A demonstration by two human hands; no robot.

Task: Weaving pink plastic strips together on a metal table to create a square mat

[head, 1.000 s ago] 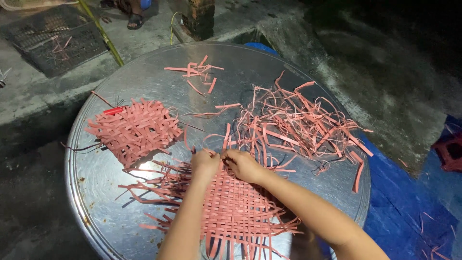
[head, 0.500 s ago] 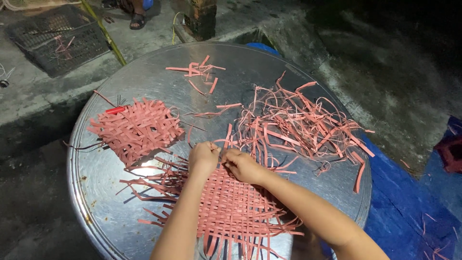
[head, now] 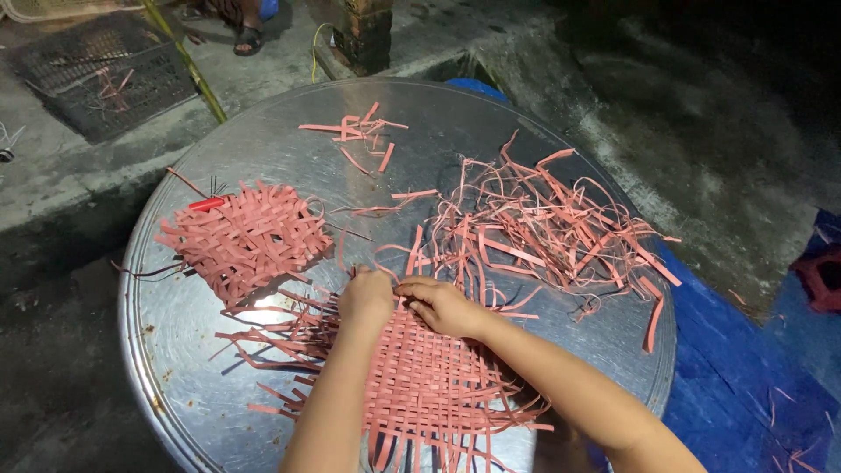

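Note:
A flat woven mat of pink strips (head: 420,385) lies on the round metal tabletop (head: 175,350) in front of me. My left hand (head: 366,300) rests curled on the mat's far edge, fingers pinching a strip there. My right hand (head: 442,305) sits right beside it, fingertips closed on the same far edge. Both forearms reach in from the bottom of the view. A second, finished-looking woven pink mat (head: 241,238) lies to the left. A loose heap of pink strips (head: 543,228) spreads just beyond my hands to the right.
A few cut pink strips (head: 359,136) lie at the table's far side. A small red object (head: 207,203) sits by the left mat. A black crate (head: 105,74) and a person's sandalled foot (head: 250,35) are on the concrete floor behind. Blue sheeting (head: 745,368) lies at right.
My hands stay at the mat's far edge with only small finger shifts; the view has drifted slightly.

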